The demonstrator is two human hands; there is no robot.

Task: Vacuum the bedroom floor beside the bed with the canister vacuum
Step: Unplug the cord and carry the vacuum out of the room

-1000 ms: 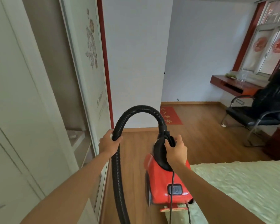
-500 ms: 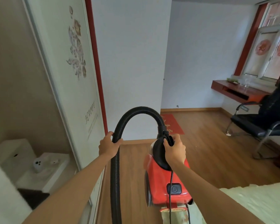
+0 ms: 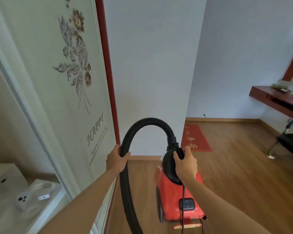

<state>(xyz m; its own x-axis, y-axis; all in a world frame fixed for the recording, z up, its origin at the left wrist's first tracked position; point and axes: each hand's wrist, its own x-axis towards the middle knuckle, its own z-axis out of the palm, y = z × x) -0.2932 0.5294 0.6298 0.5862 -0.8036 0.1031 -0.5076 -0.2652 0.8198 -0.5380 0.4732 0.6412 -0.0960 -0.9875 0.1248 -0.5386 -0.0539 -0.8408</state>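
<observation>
A red canister vacuum point(image 3: 174, 198) hangs in front of me above the wooden floor point(image 3: 235, 183). My right hand point(image 3: 186, 162) is closed on its black top handle point(image 3: 169, 166). A black ribbed hose point(image 3: 147, 122) arches from the handle over to the left and drops out of the bottom of the view. My left hand point(image 3: 116, 157) grips this hose on its left side. A black power cord point(image 3: 183, 215) hangs down over the vacuum's rear, past its black switch point(image 3: 187, 204). The bed is out of view.
A sliding wardrobe door with a flower print point(image 3: 71, 81) stands close on the left, a white wall corner point(image 3: 150, 73) straight ahead. A phone point(image 3: 22, 200) lies on a white shelf at bottom left. Red mat point(image 3: 195, 139), red wall desk point(image 3: 276, 100) and a black chair point(image 3: 289, 142) are at right.
My view has turned left and moved forward: the bed has left the frame and the wardrobe door fills more of the left. Both hands keep their grips.
</observation>
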